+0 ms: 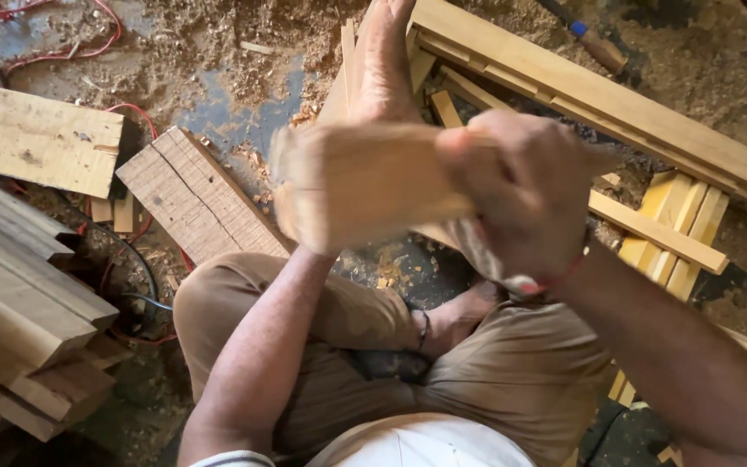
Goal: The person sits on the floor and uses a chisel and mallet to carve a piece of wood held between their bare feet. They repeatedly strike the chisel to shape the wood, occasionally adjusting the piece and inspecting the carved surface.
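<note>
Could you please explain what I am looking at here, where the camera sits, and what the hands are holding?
There is no machine: a person sits on a sawdust-covered floor, and one camera on their head looks down. Both hands meet on a pale wooden block, blurred by motion. The left hand is smeared into the block, so its grip is unclear; the right hand closes round the block's other end. A foot rests on long wooden rails. Around them lie stacked planks, a flat board, and red cable.
</note>
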